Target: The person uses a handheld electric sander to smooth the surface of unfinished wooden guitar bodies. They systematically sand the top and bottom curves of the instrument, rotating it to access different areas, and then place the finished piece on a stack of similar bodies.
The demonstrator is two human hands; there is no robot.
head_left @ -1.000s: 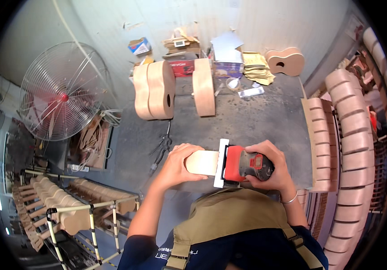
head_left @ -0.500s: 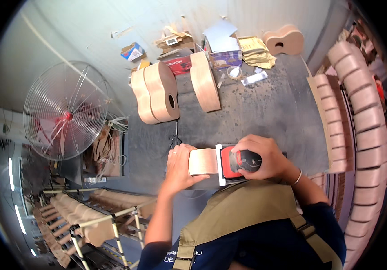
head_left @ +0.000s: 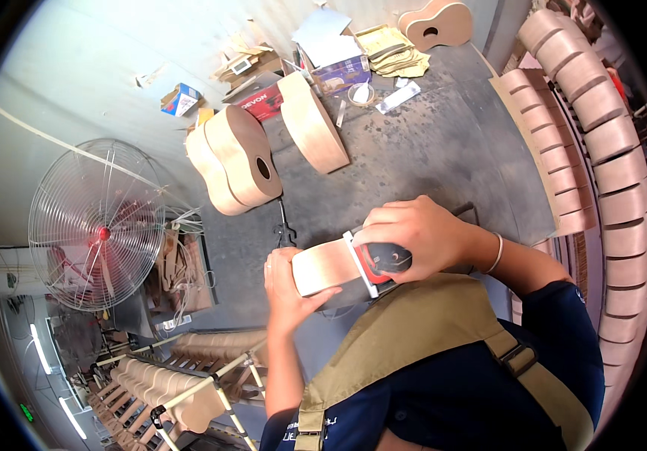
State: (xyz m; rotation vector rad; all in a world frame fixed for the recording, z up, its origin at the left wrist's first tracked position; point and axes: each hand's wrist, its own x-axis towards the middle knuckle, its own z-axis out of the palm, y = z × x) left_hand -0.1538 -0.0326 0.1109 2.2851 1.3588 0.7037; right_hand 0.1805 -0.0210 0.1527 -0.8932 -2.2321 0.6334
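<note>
My left hand [head_left: 286, 289] grips a pale unfinished wooden piece [head_left: 323, 268] from its left end, holding it in front of my chest. My right hand [head_left: 414, 233] is closed over a red and black palm sander [head_left: 383, 261], whose white pad presses against the right end of the wooden piece. Both forearms come in from the lower part of the view, over an olive apron.
Unfinished guitar bodies [head_left: 241, 158] stand on the grey floor ahead, one more [head_left: 312, 131] beside them. A large metal fan [head_left: 98, 225] is at left. Stacks of bent wooden sides [head_left: 579, 128] fill the right. Boxes and paper [head_left: 338, 52] lie at the far wall. Wooden necks on a rack [head_left: 166, 376] sit lower left.
The view has shifted, so the fan and guitar bodies sit higher and more to the right. The hands, the wooden piece and the sander keep the same grip and have drifted slightly lower.
</note>
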